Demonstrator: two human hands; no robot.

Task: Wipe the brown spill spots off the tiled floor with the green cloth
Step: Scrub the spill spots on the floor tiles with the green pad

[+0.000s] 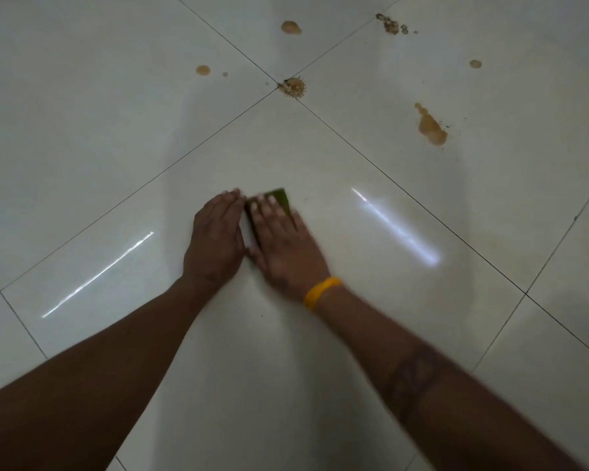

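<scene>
Hands side by side on glossy white tiled floor (116, 137), near middle of one large tile. Right hand (284, 248), yellow rubber band (322, 292) on wrist, lies flat with fingers spread, pressing down on small folded green cloth (279, 198); cloth peeks out past fingertips. Left hand (215, 239) flat on tile just beside it, fingers together, holding nothing. Brown spill spots (430, 127) lie well beyond cloth, scattered around grout crossing (279, 85) and toward far right.
</scene>
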